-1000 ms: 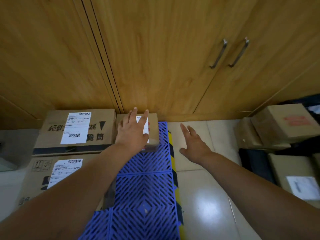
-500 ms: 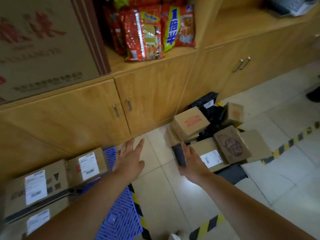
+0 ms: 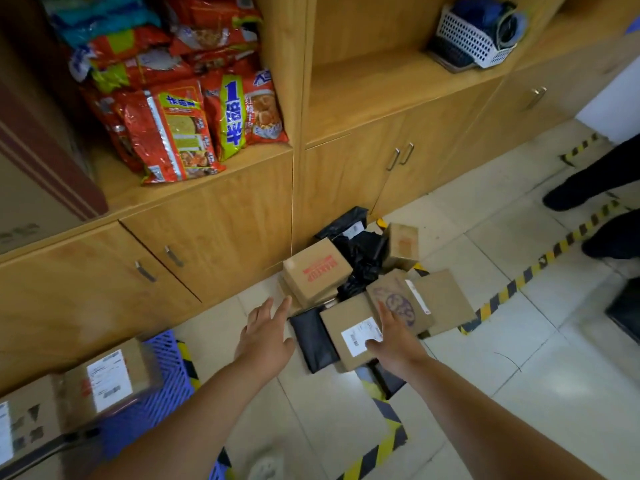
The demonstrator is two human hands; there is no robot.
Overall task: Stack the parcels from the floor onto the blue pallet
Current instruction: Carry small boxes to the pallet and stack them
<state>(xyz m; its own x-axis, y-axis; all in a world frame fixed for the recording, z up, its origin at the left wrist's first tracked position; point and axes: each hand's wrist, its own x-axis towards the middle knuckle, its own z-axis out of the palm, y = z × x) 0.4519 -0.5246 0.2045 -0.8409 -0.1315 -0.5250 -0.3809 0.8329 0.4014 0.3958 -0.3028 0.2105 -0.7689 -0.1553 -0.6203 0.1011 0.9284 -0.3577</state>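
Parcels lay in a loose heap on the tiled floor against the wooden cabinet: a flat brown box with a white label nearest, a black flat bag touching its left side, a cube-like box with red print behind them, a box with a purple scrawl to the right, a plain brown box beyond that, a small upright box at the back, and crumpled black bags in the middle.

Both hands reached out toward the heap and held nothing. The left hand hovered with fingers straight and spread, its tips close to the lower corner of the red-print box and just left of the black flat bag. The right hand was likewise flat with fingers extended, over the right edge of the labelled box and the near corner of the scrawled one; whether it touched them could not be told.

At the lower left, the blue pallet carried a labelled parcel and a larger carton beside it, both blurred. Bare tile lay between the pallet and the heap. Yellow-and-black tape ran across the floor to the right of the heap, and another strip passed under its near edge. Another person's dark legs and shoes stood at the far right, well apart from the parcels. Snack bags filled the shelf above the cabinet, and a white basket sat on the shelf further right.
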